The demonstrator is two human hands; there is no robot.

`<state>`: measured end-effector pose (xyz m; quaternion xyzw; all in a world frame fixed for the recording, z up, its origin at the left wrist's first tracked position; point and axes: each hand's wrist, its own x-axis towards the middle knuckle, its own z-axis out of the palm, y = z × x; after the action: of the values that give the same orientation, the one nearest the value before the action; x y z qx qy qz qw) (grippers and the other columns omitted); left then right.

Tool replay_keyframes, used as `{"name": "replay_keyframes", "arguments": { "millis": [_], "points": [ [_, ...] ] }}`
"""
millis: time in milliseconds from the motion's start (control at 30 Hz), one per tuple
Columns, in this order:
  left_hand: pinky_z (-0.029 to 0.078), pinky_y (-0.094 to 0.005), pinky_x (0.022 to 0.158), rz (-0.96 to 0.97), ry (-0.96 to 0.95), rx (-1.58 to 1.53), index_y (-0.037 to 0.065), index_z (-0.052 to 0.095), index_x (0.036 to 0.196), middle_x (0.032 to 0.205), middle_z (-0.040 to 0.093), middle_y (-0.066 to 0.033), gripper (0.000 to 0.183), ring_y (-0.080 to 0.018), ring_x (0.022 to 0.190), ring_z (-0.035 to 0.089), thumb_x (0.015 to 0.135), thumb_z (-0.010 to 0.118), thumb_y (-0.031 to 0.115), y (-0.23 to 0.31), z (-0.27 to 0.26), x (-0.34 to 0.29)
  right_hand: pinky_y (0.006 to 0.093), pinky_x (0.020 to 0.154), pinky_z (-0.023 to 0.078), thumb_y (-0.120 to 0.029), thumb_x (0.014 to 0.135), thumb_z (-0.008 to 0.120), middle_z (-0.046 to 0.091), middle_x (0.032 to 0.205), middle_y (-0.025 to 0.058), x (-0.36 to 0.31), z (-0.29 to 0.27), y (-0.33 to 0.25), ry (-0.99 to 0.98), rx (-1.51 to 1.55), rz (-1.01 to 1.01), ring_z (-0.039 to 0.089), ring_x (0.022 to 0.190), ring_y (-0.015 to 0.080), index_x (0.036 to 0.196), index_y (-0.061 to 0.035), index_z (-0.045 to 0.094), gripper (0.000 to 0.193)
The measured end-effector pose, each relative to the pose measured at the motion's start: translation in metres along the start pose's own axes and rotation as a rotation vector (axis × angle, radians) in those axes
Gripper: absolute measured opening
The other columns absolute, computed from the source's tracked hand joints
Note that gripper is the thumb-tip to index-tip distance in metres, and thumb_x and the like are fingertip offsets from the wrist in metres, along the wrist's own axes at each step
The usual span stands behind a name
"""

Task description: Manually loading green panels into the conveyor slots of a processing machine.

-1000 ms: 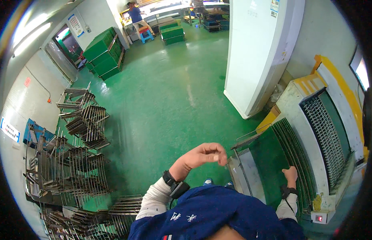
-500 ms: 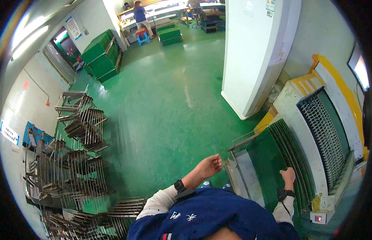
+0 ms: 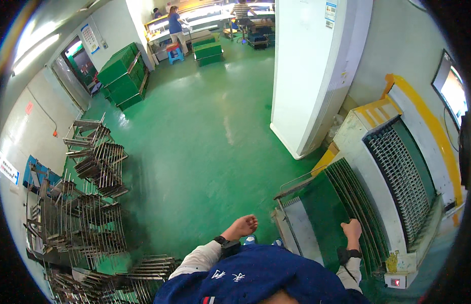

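Left hand (image 3: pixel 244 226): fingers curled together, above green floor (image 3: pixel 195 152) | right hand (image 3: pixel 352 229): at dark green panel's (image 3: pixel 321 215) right edge, grip cannot be told | panel: at metal rack (image 3: pixel 296 188), left of panel row (image 3: pixel 358 207)

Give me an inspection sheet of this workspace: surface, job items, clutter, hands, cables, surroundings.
Surface: glossy green floor, pale streak visible.
Job items: green panels stand in a row beside a white machine.
Clutter: metal racks crowd the left side.
Hands: left hand above the floor, fingers curled, holding nothing visible; right hand at a panel's edge, grip unclear.
Cables: orange-ended cable on the left wall.
Surroundings: tall white cabinet ahead; people at a bench beyond.
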<state>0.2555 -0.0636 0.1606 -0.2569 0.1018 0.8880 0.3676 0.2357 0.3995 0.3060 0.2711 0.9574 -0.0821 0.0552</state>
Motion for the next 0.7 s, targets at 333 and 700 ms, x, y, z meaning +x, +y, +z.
{"name": "replay_keyframes", "arguments": {
  "millis": [333,700],
  "points": [
    [0.039,-0.0293,0.048,0.201,0.388,-0.094,0.008,0.037,0.066,0.056,0.036,-0.0032,0.022,-0.0176,0.052,0.04,0.086,0.044,0.012,-0.015,-0.068,-0.004,0.0398,0.085,0.045,-0.031,0.069,0.068,0.059,0.106,0.0189,-0.009,-0.022,-0.01,-0.18,-0.008,0.037,0.057,0.1,0.031,0.108,-0.0005,0.059,0.05],
    [0.043,-0.0312,0.054,0.4,0.498,-0.066,0.007,0.04,0.067,0.06,0.041,-0.0049,0.023,-0.021,0.057,0.044,0.088,0.041,0.017,-0.003,-0.07,-0.004,0.0413,0.075,0.048,-0.033,0.072,0.066,0.063,0.094,0.0177,0.0,-0.007,0.004,-0.078,0.019,-0.075,0.06,0.088,0.0325,0.095,-0.0022,0.063,0.039]
  ]
}}
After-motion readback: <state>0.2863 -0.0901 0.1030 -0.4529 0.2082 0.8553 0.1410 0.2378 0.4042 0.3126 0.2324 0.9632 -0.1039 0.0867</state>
